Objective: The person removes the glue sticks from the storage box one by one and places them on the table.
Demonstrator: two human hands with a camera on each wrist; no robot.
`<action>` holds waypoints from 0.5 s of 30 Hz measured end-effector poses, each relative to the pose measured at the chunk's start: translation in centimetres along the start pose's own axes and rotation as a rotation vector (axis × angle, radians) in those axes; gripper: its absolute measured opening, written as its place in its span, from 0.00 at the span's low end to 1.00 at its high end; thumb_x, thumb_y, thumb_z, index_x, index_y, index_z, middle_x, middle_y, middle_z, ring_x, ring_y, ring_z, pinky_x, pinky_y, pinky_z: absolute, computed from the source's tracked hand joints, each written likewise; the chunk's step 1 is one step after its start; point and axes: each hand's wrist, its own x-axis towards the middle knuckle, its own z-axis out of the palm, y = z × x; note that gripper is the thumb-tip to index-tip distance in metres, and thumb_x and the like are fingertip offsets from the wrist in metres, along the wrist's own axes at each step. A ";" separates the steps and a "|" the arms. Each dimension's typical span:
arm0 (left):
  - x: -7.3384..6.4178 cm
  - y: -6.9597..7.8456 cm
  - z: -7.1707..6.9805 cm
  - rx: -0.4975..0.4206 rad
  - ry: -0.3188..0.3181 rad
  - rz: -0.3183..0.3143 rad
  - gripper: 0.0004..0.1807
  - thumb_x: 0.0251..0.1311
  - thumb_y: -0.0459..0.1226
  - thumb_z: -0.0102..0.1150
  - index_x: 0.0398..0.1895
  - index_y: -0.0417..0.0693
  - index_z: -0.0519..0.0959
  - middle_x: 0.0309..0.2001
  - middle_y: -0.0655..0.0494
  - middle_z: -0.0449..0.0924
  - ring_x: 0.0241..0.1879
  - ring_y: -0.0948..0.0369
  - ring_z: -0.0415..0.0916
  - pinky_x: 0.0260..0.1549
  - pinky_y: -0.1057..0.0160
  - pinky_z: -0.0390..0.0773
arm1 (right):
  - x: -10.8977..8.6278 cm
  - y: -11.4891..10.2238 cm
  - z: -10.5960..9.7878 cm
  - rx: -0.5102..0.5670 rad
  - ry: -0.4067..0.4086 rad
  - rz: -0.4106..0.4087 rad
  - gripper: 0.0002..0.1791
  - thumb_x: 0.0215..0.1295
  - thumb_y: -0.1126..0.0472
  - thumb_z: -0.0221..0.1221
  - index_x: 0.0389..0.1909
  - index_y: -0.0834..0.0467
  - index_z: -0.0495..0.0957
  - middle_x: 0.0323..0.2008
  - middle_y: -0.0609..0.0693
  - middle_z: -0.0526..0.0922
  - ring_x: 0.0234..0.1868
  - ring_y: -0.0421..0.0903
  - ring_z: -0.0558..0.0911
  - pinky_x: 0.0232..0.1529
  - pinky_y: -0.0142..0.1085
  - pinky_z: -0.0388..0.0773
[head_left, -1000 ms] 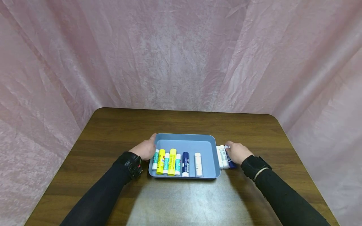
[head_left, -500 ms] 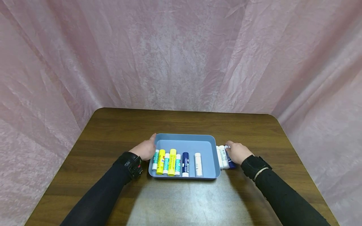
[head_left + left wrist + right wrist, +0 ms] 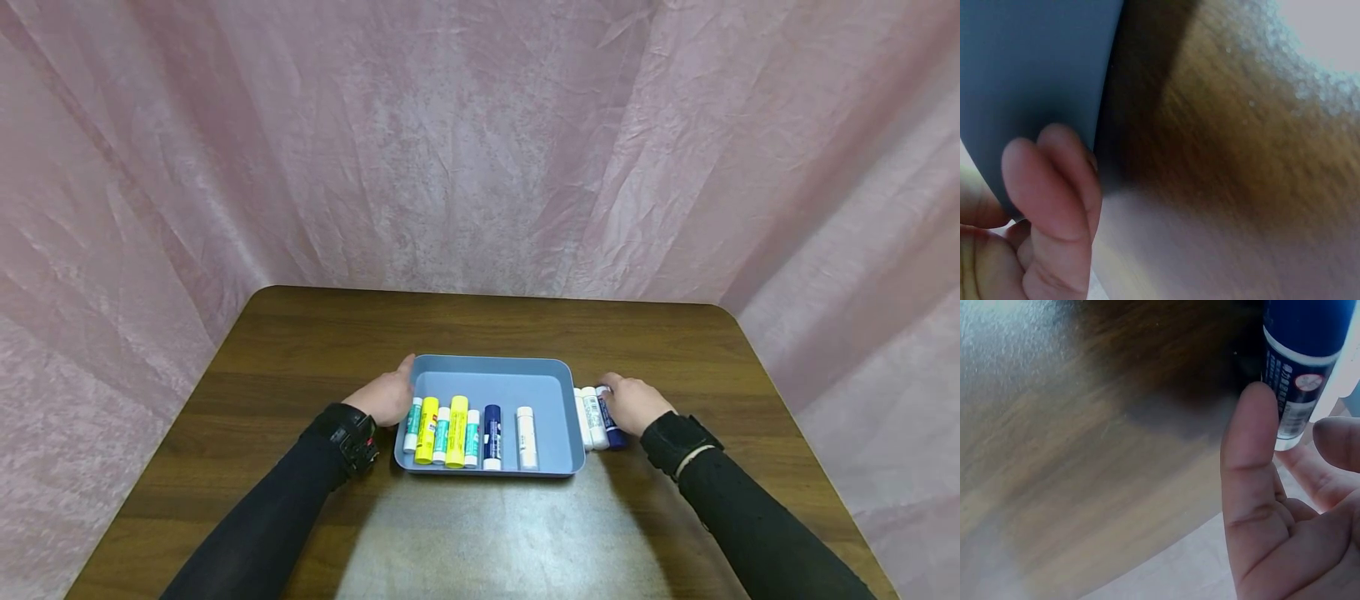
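Note:
A blue-grey tray (image 3: 487, 377) holds a row of glue sticks: several green-and-white and yellow ones at left, then a navy one (image 3: 492, 437) and a white one (image 3: 527, 439). My left hand (image 3: 385, 398) rests against the tray's left side, its fingertips on the outer wall (image 3: 1035, 56) in the left wrist view. Outside the tray's right wall lie two white glue sticks (image 3: 593, 421) and a navy glue stick (image 3: 1300, 381). My right hand (image 3: 636, 405) touches the navy stick's outer side, with one finger straight along it and the thumb apart from it.
The tray and glue sticks are on a brown wooden table (image 3: 480, 325) with rounded far corners. A pink curtain (image 3: 480, 167) hangs behind and at both sides. Glare brightens the table in front of the tray.
Both hands stay at their places and the glue sticks in the tray have not moved. Slightly more of the navy stick shows beside my right hand.

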 end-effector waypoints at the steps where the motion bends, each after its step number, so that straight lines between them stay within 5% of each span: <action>1: 0.0 0.0 0.0 -0.001 -0.002 0.000 0.36 0.80 0.41 0.36 0.83 0.47 0.35 0.34 0.49 0.81 0.20 0.57 0.73 0.25 0.61 0.72 | -0.1 0.0 -0.1 -0.004 0.006 -0.006 0.20 0.78 0.59 0.49 0.64 0.63 0.73 0.52 0.65 0.83 0.45 0.56 0.83 0.56 0.59 0.78; 5: 0.0 0.0 0.0 -0.006 -0.003 0.003 0.36 0.80 0.41 0.35 0.83 0.47 0.35 0.28 0.50 0.78 0.19 0.58 0.72 0.24 0.62 0.72 | -0.3 -0.2 -0.5 -0.014 0.036 -0.025 0.20 0.78 0.60 0.49 0.64 0.63 0.74 0.55 0.67 0.83 0.52 0.61 0.84 0.57 0.59 0.78; 15: 0.3 -0.2 0.2 -0.009 0.004 0.008 0.36 0.80 0.41 0.36 0.83 0.47 0.35 0.31 0.50 0.80 0.19 0.58 0.71 0.24 0.61 0.72 | -0.7 -1.3 -1.7 -0.031 0.107 -0.051 0.21 0.77 0.61 0.49 0.64 0.67 0.73 0.57 0.69 0.81 0.57 0.64 0.82 0.59 0.59 0.77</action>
